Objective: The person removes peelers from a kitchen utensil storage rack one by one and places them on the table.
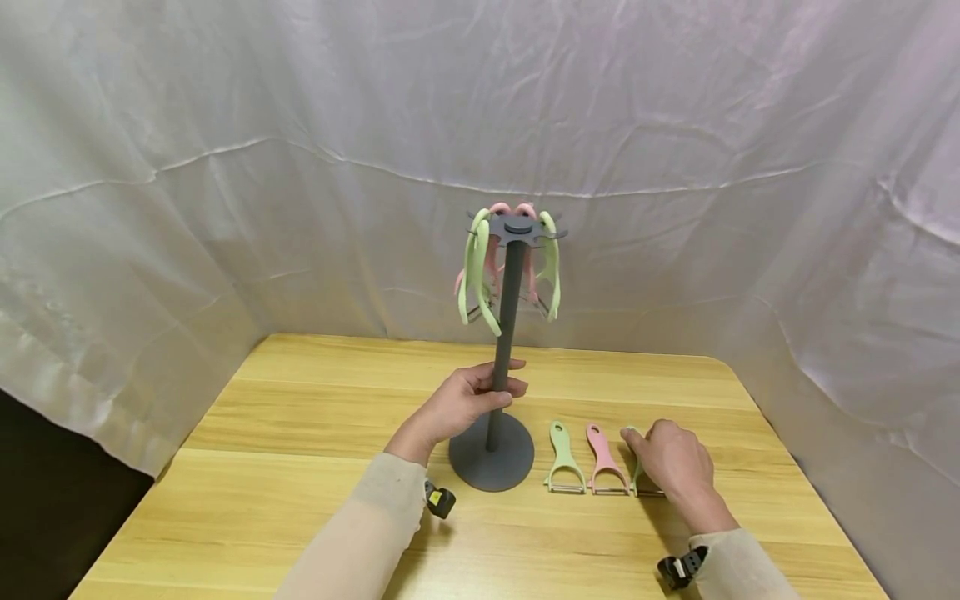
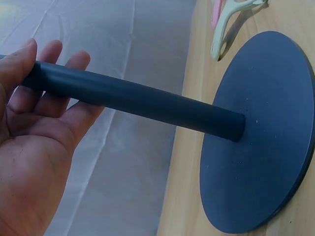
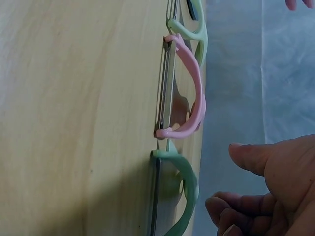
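Note:
A dark grey display stand (image 1: 510, 325) with a round base stands upright on the table. My left hand (image 1: 456, 406) grips its pole low down, thumb on the near side and fingers behind. Right of the base lie a green peeler (image 1: 562, 452), a pink peeler (image 1: 601, 450) and another green peeler (image 3: 189, 196), side by side with handles pointing away. Over the last one hovers my right hand (image 1: 673, 461), covering much of it in the head view. In the right wrist view, its thumb and bent fingers are apart, with nothing between them.
Several green peelers (image 1: 481, 267) and pink peelers (image 1: 527, 258) hang from the hooked top of the stand. The wooden table (image 1: 300, 500) ends at a pale curtain (image 1: 375, 167) at the back and sides.

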